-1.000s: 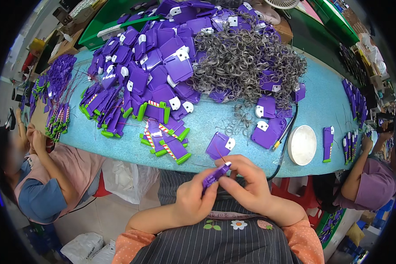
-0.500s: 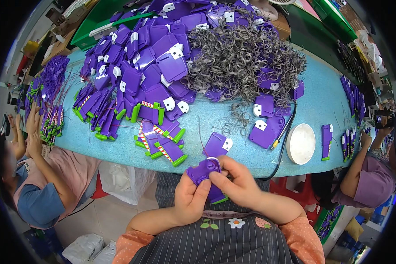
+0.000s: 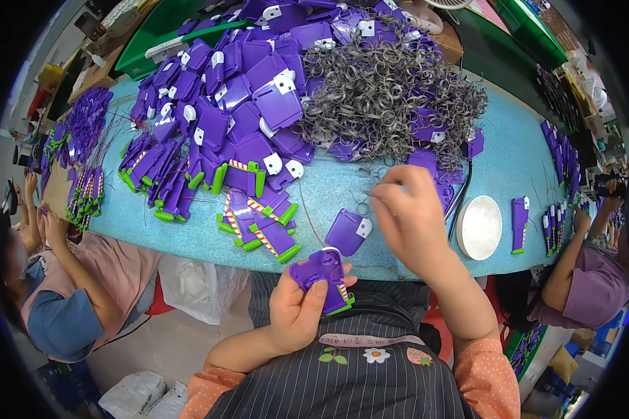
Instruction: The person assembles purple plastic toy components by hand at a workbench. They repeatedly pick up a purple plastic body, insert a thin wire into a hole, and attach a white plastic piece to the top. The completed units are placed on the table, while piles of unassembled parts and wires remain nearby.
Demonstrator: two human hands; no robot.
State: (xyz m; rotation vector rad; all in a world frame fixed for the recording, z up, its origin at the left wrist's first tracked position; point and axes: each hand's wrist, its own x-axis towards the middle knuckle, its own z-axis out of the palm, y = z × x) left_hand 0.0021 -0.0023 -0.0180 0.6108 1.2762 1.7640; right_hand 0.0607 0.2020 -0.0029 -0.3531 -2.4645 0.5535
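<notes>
My left hand (image 3: pixel 295 309), below the table's front edge, grips a purple plastic housing (image 3: pixel 316 271). Its hollow inner side faces up, and a green-ended piece with red and white stripes sticks out at its lower end. A thin wire rises from its top. Over the table, my right hand (image 3: pixel 414 222) has its thumb and fingers pinched together beside a few loose grey coiled metal strips (image 3: pixel 362 208); whether anything is between the fingertips, I cannot make out. A purple cover with a white corner (image 3: pixel 347 232) lies just beyond the housing.
Purple covers (image 3: pixel 276 105) are heaped at the back, beside a large tangle of grey coils (image 3: pixel 391 98). Green-ended purple pieces (image 3: pixel 272 237) lie at left. A white bowl (image 3: pixel 479 228) and black cable (image 3: pixel 458 209) stand at right. Co-workers sit on both sides.
My right hand has left the housing and moved up and right over the table to the loose coils. My left hand keeps the housing, now slightly lower.
</notes>
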